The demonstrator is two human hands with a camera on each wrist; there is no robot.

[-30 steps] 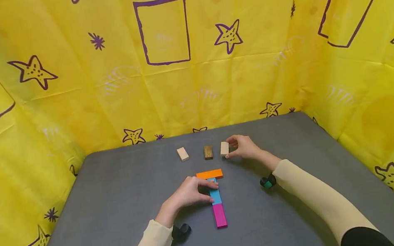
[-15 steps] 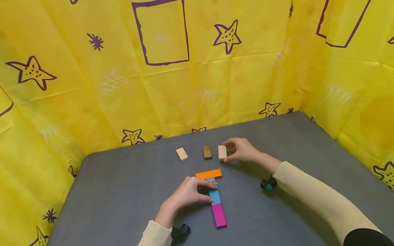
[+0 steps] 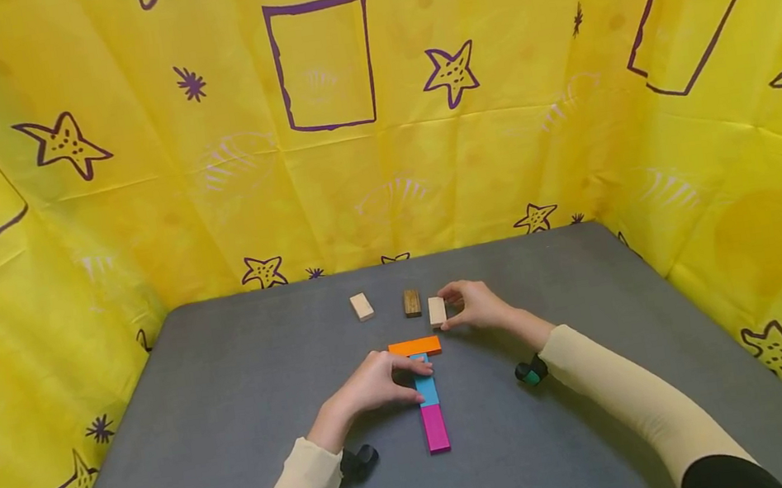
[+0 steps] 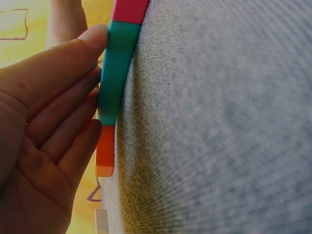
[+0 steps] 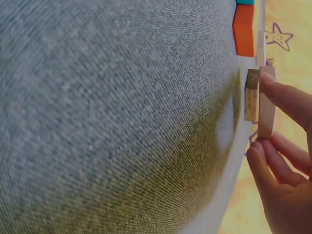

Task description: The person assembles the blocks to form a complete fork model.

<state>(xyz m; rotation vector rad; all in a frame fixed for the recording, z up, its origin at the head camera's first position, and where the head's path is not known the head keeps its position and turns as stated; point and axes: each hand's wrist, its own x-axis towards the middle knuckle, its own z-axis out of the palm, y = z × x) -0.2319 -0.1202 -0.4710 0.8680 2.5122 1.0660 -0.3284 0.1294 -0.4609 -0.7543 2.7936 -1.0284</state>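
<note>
Between the thumb and fingers of my right hand (image 3: 478,305) is a pale wooden block (image 3: 437,312), pinched by its ends. In the right wrist view it appears raised off the table, with the brown wooden block (image 5: 251,95) beyond it. My left hand (image 3: 373,381) rests its fingertips on a blue block (image 3: 427,390) lying flat, partly covering it. An orange block (image 3: 406,349) lies crosswise at the blue block's far end. A magenta block (image 3: 435,429) continues in line from its near end. In the left wrist view the thumb and relaxed fingers touch the blue block's upper face.
A second pale wooden block (image 3: 362,306) lies at the back left, tilted slightly. The grey tabletop (image 3: 230,383) is bordered at the back and sides by yellow cloth (image 3: 340,201) printed with starfish. A dark wrist camera sits on each wrist.
My right hand has carried the pale wooden block left and toward me, from the right of the brown block to nearer the orange one. My left hand has stayed in place.
</note>
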